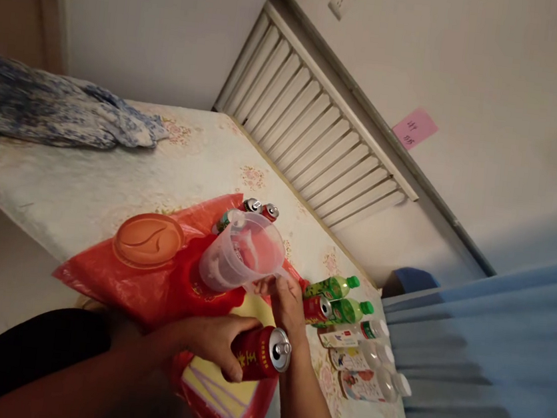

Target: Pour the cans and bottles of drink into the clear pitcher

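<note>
My left hand (220, 344) is wrapped round a red can (254, 355) with an opened top, which is tilted in front of my right wrist. The fingers of my right hand (284, 297) are closed on the handle of a clear plastic pitcher (225, 257). The pitcher's wide mouth faces up and right, and whether it holds any liquid is hard to tell. Beneath it lies a red plastic bag (135, 293), with a round orange lid (149, 240) beside the pitcher. Yellow sheets or packets (220, 390) lie on the bag below the can.
Cans (269, 212) stand behind the pitcher on the flowered tablecloth (205, 147). At right are another red can (316, 309), green-capped bottles (332, 287) and several clear bottles (362, 384). Patterned cloth (68, 111) lies at left; a radiator (309, 118) and blue curtain (486, 367) border the table.
</note>
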Available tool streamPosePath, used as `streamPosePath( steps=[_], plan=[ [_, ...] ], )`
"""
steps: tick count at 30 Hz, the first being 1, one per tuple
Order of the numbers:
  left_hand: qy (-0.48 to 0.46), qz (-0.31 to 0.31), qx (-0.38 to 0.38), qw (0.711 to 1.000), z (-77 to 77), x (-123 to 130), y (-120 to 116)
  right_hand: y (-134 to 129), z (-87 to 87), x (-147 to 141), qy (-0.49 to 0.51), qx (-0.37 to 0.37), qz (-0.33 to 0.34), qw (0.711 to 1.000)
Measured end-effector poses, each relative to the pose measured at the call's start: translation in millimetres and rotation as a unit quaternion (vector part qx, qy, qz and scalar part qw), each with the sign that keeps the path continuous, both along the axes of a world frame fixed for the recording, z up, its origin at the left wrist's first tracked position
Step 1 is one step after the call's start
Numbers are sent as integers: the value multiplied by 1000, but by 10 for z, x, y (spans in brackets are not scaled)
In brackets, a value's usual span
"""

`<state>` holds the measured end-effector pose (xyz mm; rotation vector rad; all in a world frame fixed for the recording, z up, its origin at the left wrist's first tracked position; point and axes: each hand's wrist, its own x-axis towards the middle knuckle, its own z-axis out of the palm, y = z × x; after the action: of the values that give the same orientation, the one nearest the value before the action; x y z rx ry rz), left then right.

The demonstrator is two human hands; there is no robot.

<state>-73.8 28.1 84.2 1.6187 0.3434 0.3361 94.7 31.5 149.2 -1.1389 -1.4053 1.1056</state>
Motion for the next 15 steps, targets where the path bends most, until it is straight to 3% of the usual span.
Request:
streamPosePath(
  steps=[3, 6, 9, 15],
  plan=[
    [4, -21, -10, 1000, 14, -53, 33, 104, -53, -181, 80, 10, -30, 996],
    [-17, -42, -34, 998, 39, -114, 68, 195, 29, -297, 123, 18, -54, 991],
    [-36, -39, -38, 998, 93, -181, 93, 247, 263, -313, 144, 44, -81, 985],
    [-28, -26, -13, 999, 215, -278, 168, 176, 939, -132, 111, 142, -145, 973]
  ],
)
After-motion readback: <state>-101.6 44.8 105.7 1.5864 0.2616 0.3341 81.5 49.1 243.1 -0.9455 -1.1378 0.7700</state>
